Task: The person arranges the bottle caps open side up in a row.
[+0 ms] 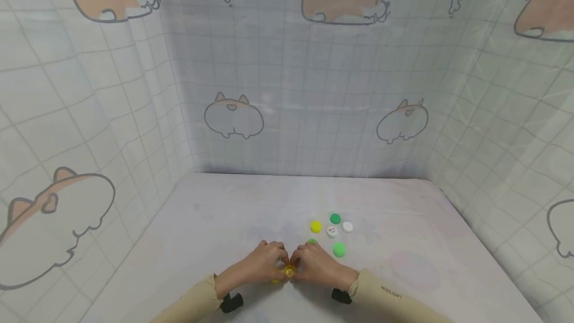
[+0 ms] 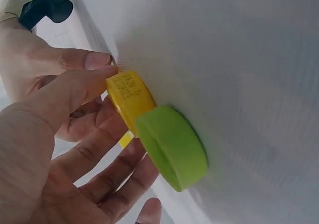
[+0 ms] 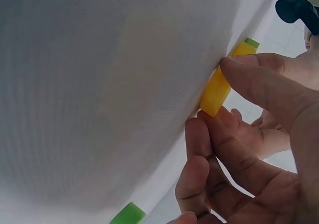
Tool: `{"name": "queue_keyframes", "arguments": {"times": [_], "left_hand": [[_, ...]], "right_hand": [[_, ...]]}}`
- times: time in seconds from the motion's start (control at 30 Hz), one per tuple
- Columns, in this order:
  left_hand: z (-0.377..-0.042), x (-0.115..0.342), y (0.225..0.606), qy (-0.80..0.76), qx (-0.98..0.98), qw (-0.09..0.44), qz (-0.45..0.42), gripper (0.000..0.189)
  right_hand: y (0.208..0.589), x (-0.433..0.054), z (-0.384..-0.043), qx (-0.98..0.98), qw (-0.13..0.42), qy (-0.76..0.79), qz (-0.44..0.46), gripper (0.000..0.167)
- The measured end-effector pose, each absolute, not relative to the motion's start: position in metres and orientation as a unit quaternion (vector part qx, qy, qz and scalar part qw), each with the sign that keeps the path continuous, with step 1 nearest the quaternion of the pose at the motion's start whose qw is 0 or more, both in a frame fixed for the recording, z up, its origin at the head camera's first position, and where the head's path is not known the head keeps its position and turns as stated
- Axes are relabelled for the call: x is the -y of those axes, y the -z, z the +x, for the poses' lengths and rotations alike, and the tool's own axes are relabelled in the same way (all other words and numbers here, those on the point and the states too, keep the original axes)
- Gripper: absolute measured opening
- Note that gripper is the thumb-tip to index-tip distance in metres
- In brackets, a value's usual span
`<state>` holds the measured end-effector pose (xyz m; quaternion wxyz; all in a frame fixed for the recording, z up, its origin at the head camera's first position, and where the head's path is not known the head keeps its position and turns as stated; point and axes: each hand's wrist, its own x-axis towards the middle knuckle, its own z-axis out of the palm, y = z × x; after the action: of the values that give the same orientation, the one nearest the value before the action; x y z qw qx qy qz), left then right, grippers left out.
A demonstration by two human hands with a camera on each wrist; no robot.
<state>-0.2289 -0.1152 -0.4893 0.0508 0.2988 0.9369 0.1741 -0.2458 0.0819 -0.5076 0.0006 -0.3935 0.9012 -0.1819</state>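
Note:
Side by side low over the white table, my left hand (image 1: 265, 262) and right hand (image 1: 315, 263) meet at a yellow bottle cap (image 1: 290, 271). The left thumb and a finger pinch this cap (image 2: 130, 97), which carries dark printed characters on its side. From the other side, the right thumb and index finger pinch yellow plastic (image 3: 215, 92); the thumb covers part of it, and I cannot tell if a second yellow cap is there. A light green cap (image 2: 172, 147) stands on edge against the yellow one, near the left fingers.
Beyond the hands lie a yellow cap (image 1: 316, 227), dark green cap (image 1: 335, 219), plain white cap (image 1: 347, 227), white cap with red print (image 1: 332, 232) and light green cap (image 1: 339, 249). Another green cap (image 1: 312, 241) is partly behind the right hand. Patterned curtains (image 1: 309, 74) enclose the table.

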Motion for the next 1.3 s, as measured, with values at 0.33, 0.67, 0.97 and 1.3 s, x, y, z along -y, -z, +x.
{"name": "queue_keyframes", "arguments": {"times": [0.33, 0.67, 0.97, 1.3], "left_hand": [[-0.227, 0.113, 0.489, -0.153, -0.939, 0.038, 0.306, 0.027], [-0.225, 0.112, 0.491, -0.160, -0.938, 0.041, 0.305, 0.025], [-0.226, 0.117, 0.487, -0.170, -0.930, 0.052, 0.321, 0.034], [-0.227, 0.118, 0.483, -0.191, -0.928, 0.079, 0.311, 0.036]], "right_hand": [[0.504, -0.082, -0.243, -0.901, 0.007, 0.186, -0.393, 0.026], [0.504, -0.084, -0.241, -0.899, 0.011, 0.183, -0.397, 0.025], [0.502, -0.085, -0.241, -0.900, 0.017, 0.179, -0.397, 0.031], [0.502, -0.093, -0.243, -0.900, -0.008, 0.188, -0.394, 0.034]]}}
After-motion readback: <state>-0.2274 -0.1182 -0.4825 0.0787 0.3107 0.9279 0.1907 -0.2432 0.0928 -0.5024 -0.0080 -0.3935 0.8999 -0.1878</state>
